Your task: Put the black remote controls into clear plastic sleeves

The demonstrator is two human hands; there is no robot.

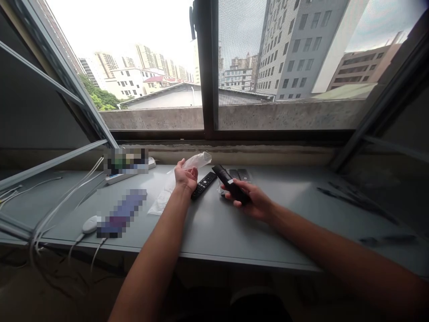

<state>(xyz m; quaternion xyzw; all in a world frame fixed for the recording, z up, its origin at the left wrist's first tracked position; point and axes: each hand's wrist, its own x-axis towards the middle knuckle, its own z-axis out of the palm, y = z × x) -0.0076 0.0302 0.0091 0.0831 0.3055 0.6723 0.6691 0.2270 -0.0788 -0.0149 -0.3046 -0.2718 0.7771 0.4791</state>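
My left hand (187, 175) is closed round a clear plastic bag (201, 159), whose mouth points up and to the right. In my right hand (252, 197) is a black remote control (231, 185), tilted with its far end raised toward the upper left. Between the hands another black remote control (204, 185) lies on the table, its buttons facing up. Beyond my right hand lie further dark remotes (241, 174) in clear plastic, partly hidden by the hand. More clear plastic (162, 199) lies flat by my left wrist.
The grey table (214, 239) runs along a window. At left are a white power strip (130, 172), a blurred-out blue item (124, 213), a white plug-like piece (90, 224) and loose cables (60, 205). Metal frame bars (67, 158) stand at the left side.
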